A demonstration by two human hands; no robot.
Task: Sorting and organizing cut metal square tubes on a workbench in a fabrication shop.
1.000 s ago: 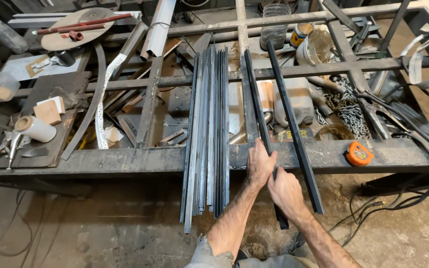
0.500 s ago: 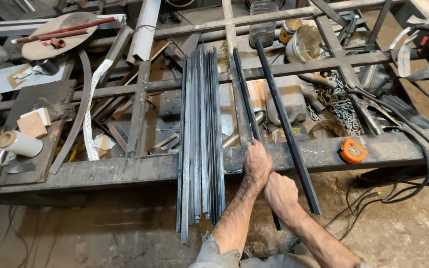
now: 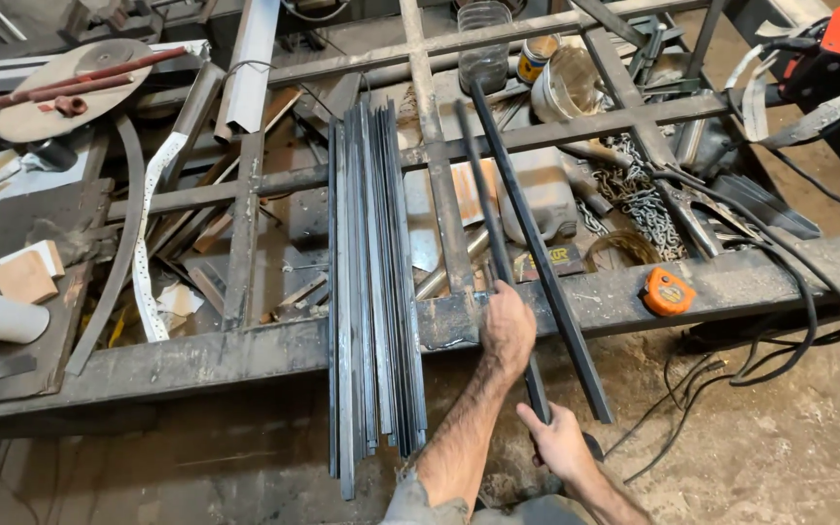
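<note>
At worktop front edge: two dark steel bars, both hands on one.
Bundle of flat strips (image 3: 373, 292) overhanging edge, could tip off if knocked. Left hand (image 3: 507, 331) pressing bar (image 3: 498, 233) on frame; right hand (image 3: 561, 442) closed round its near end. Neighbouring loose bar (image 3: 537, 253) may slide off; tape measure (image 3: 669, 292) near.

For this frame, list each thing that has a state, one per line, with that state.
left hand: closed over the left dark bar where it crosses the frame beam
right hand: grip around that bar's near end
left dark bar: held, lying across the frame
right dark bar: loose, lying beside it
bundle of flat strips: stacked, untouched
orange tape measure: retracted, on the beam
</note>
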